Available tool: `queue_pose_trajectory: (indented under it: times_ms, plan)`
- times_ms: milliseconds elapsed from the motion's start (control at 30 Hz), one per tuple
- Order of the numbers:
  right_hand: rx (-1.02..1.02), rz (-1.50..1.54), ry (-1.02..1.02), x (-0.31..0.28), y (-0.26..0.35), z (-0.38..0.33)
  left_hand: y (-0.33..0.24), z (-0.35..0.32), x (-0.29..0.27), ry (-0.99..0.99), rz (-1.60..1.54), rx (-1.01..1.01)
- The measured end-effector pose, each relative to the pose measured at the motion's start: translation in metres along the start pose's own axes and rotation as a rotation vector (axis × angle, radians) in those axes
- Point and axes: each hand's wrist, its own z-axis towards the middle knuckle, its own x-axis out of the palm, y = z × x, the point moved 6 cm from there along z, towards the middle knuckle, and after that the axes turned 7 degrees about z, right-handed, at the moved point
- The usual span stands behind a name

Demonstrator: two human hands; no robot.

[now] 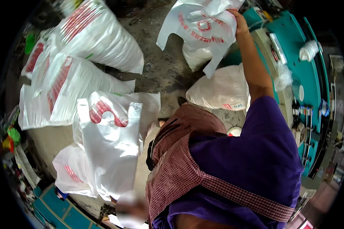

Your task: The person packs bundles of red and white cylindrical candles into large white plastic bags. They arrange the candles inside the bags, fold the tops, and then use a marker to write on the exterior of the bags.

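At the far right of the floor area, my right arm reaches out and my right hand (239,23) is closed on the upper edge of a white plastic carrier bag (197,28) with red print. The bag hangs loose, its handle loops drooping. Behind its lower part shows a white bulging shape (196,56); I cannot make out whether that is inside the bag. Just below stands a full white sack (218,88). My left hand is not in view.
Large stuffed white sacks (103,36) with red print crowd the left side. A flat stack of white carrier bags (112,152) lies over nearer ones. Teal machinery (290,36) lines the right, carrying a white roll (309,51). Teal cabinets (55,202) stand at lower left.
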Motion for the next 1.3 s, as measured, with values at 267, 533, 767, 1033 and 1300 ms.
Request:
queue_pose_trajectory:
  times_ms: [267, 533, 767, 1033, 1300]
  plan:
    - [-0.145, 0.002, -0.150, -0.130, 0.124, -0.102, -0.055, -0.008, 0.049, 0.027, 0.094, 0.243]
    - [-0.488, -0.008, -0.368, -0.204, 0.197, -0.212, -0.140, -0.022, 0.137, 0.126, 0.045, 0.621]
    - [-0.461, -0.162, -0.541, -0.235, 0.207, -0.279, -0.202, -0.044, 0.195, 0.207, -0.043, 0.878]
    - [0.207, -1.755, -0.688, -0.346, -0.050, -0.283, -0.268, -0.073, 0.180, 0.281, -0.141, 1.234]
    - [-0.149, -1.710, -0.195, -0.164, 0.025, -0.184, -0.331, -0.159, 0.142, -0.130, -0.380, 1.053]
